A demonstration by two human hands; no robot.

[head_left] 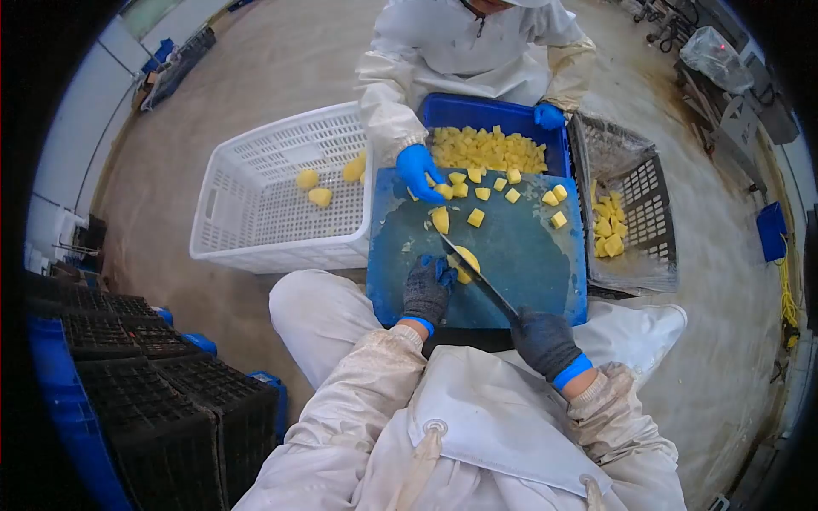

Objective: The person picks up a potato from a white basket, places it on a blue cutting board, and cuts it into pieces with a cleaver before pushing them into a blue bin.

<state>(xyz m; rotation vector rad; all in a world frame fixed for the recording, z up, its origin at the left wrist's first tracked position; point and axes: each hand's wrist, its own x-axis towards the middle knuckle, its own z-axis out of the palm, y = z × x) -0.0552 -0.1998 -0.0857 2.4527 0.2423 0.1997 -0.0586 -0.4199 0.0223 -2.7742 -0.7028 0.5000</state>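
My right hand (545,345), in a dark grey glove with a blue band, is closed round the handle of a long knife (482,282). The blade slants up and left across a peeled potato piece (464,258) on the blue-green cutting board (528,277). My left hand (429,289), gloved the same way, curls its fingers against the left side of that piece; the fingertips are partly hidden. Near the knife tip lies another potato piece (440,220). Several potato cubes (475,217) sit along the board's far side.
Opposite me, a person's blue-gloved hand (417,175) touches pieces at the board's far left; their other hand (550,116) rests at a blue tub (558,145) of cubes. A white crate (281,253) holds potatoes. Right, a dark crate (648,200) holds pieces. Black crates (141,409) stand lower left.
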